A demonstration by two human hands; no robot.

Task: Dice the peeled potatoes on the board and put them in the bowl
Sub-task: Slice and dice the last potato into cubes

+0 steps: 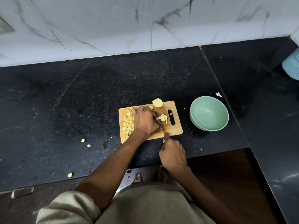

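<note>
- Few strips of potato [163, 118] lie mid-board, just right of my left hand [144, 121], and the piece being cut is mostly hidden under that hand's fingers.
- From the strips outward: the knife [160, 123] blade runs from near me toward the wall, its flat against my left knuckles, so each cut falls across whatever sticks out to the right of them.
- My left fingers are curled down and pressing on that hidden piece; I cannot see how much of it is left.
- My right hand [173, 155] sits off the board's near edge, fingers wrapped round the knife handle.
- One uncut half potato [157, 102] rests at the far edge of the board [175, 129], flat face up, beyond my left fingertips and nearer the left hand than the right.
- Most of the finished dice [128, 123] are heaped on the board's left part, on the far side of my left hand from the blade.
- Well to the right of the board stands the green bowl [209, 113] on the counter [80, 97], nothing visible in it; the right hand is nearer to it.
- Three stray cubes [83, 140] lie on the counter, well left of the board.
</note>
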